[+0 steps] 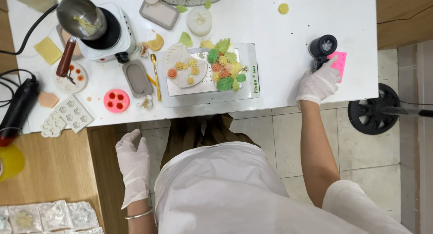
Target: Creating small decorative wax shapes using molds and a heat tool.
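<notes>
At the right edge of the white surface, the right hand presses flat, fingers spread, on the pink mould, likely steadying it for lifting, while the left hand hangs open, empty.

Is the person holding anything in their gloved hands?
Right hand rests on the pink mould, fingertips on its near edge; a real grip can't be told. Left hand hangs empty.

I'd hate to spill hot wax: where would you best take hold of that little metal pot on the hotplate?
By its reddish-brown handle, coming from the lower left. The handle slants down and away from the metal pot and off the white hotplate, so a grip near its free end probably stays clear of the heat.
</notes>
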